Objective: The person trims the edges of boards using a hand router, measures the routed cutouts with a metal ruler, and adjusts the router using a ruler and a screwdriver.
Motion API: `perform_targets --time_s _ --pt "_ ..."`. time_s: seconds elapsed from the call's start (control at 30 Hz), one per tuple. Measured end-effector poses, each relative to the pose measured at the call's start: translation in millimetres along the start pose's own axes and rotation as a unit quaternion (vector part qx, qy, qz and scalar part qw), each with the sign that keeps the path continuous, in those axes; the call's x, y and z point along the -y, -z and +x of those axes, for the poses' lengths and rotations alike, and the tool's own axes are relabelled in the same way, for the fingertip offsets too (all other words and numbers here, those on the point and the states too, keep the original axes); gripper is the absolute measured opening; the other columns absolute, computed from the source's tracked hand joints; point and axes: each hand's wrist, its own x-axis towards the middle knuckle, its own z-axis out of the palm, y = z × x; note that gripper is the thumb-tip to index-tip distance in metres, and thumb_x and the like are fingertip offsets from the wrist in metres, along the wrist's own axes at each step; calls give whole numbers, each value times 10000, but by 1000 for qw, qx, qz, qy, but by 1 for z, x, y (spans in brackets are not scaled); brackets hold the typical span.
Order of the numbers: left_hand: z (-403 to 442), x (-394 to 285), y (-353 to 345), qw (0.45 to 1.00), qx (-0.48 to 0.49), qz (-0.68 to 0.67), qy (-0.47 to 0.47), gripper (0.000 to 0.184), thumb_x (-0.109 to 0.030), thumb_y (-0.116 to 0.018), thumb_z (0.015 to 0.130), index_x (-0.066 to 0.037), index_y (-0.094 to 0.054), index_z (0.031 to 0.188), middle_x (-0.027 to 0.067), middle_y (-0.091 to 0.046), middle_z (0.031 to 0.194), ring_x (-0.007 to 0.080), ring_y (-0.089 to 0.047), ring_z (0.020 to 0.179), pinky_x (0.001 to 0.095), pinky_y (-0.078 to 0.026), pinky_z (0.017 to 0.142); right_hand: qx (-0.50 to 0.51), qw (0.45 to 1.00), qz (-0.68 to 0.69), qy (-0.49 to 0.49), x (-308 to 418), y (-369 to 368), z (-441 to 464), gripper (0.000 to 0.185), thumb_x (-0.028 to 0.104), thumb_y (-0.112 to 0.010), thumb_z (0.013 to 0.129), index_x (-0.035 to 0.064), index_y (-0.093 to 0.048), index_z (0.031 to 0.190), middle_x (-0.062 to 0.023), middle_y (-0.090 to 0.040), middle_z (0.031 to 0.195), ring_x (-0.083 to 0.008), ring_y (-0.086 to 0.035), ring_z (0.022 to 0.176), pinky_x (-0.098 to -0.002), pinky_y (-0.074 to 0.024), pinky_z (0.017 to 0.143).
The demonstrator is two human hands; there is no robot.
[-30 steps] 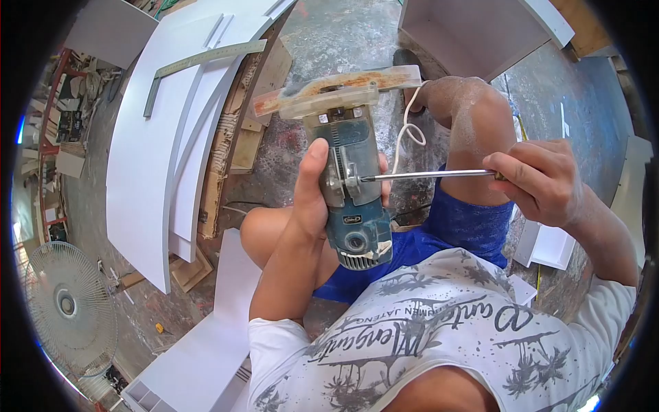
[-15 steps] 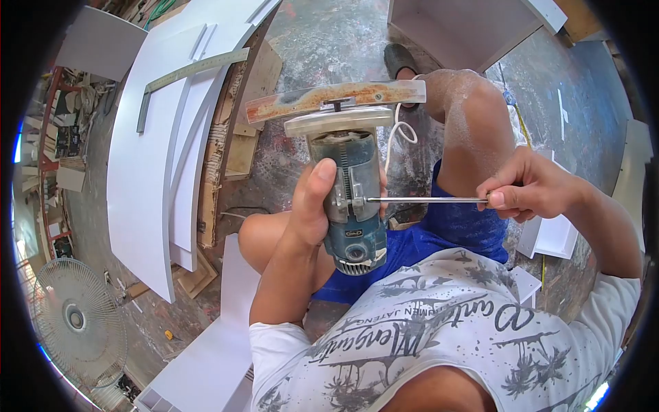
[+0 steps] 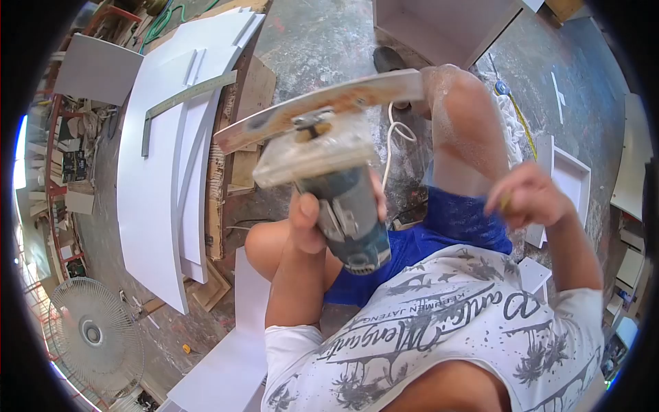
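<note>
My left hand [image 3: 307, 225] is wrapped round the blue-green body of a trim router [image 3: 353, 223], which is tilted with its base upward. A cloudy, dusty base plate [image 3: 312, 156] tops the router, and a long, stained strip [image 3: 329, 103] is fixed across it. Between plate and strip, a metal bit or collet shows. Off to the right, my right hand [image 3: 532, 198] is closed and smeared by motion, apart from the router. A small yellowish part of the screwdriver [image 3: 505, 203] shows at its fingers; the shaft cannot be made out.
White boards [image 3: 147, 199] lie stacked on the left, a metal square [image 3: 185, 95] on them. At lower left stands a fan [image 3: 93, 333]. A white cabinet box [image 3: 439, 31] is at the top, a shallow white tray [image 3: 580, 165] at right. A white cord [image 3: 390, 147] trails behind the router.
My right hand has drawn the screwdriver away from the router's side. My left hand has tilted the router, so its base plate and strip now face more toward me.
</note>
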Motion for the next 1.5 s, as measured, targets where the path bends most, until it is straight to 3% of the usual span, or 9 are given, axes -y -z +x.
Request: perform_targets --time_s 0.07,0.2,0.5,0.93,1.03,1.3,1.33,1.4,1.5 --pt "4 3 9 998 -2 -43 -55 850 -724 -507 941 -43 -408 1441 195 -573 1131 308 -646 920 426 -551 761 -263 950 -21 170 -11 26 -21 398 383 -588 1048 46 -711 1223 27 -566 679 -35 -442 478 -207 -317 410" --pt "21 -9 4 977 -40 -177 -110 734 -689 -466 990 -54 -484 1359 158 -564 1161 297 -618 970 454 -550 812 -568 754 -329 16 -92 125 -71 390 342 -565 1064 -1 -719 1167 10 -580 707 -78 -507 603 -273 -410 567" --pt "75 -35 -5 958 -161 -90 -221 663 -683 -447 1009 -84 -528 1282 133 -593 1134 299 -632 954 477 -557 823 -454 730 -497 -121 -218 195 -77 260 186 -674 965 -25 -708 1113 -143 -726 888 -212 -682 804 -354 -538 772" --pt "133 -47 -59 950 -107 -146 -253 722 -733 -453 977 -59 -570 1208 140 -618 1112 320 -652 929 464 -567 816 -227 822 -360 378 56 -15 78 497 107 -690 947 0 -591 1423 -141 -723 1229 -218 -666 1156 -335 -483 1024" --pt "133 -49 -63 950 -103 -178 -235 743 -742 -448 973 -43 -567 1196 156 -638 1049 326 -656 920 456 -571 812 -88 928 36 361 32 -28 111 496 59 -621 1000 -25 -528 1480 -130 -710 1273 -143 -623 1190 -304 -468 1037" --pt "138 -31 -56 949 -153 -182 -205 751 -739 -451 970 -21 -547 1168 136 -605 1021 290 -634 885 426 -562 797 -63 925 2 375 13 1 128 540 -23 -578 995 -48 -448 1519 -173 -649 1365 -169 -595 1258 -320 -476 1039" --pt "142 -28 -52 948 -158 -184 -204 752 -742 -450 969 -22 -549 1164 139 -611 1008 291 -636 880 423 -564 796 -240 787 -346 451 42 -1 113 502 8 -627 964 -56 -502 1445 -204 -649 1338 -241 -621 1243 -341 -485 1034" --pt "154 -26 -48 944 -169 -180 -220 769 -763 -442 961 -30 -568 1156 157 -656 985 295 -660 880 417 -571 808 -260 704 -230 620 -35 14 132 478 50 -664 937 -42 -542 1389 -206 -648 1315 -285 -634 1202 -362 -490 1026" --pt "176 -24 -44 937 -224 -147 -225 783 -778 -435 957 -37 -582 1163 163 -683 1011 293 -681 885 404 -579 802 -153 745 -275 587 -46 -1 116 487 128 -702 921 -15 -565 1366 -199 -623 1325 -317 -632 1167 -394 -494 1015"
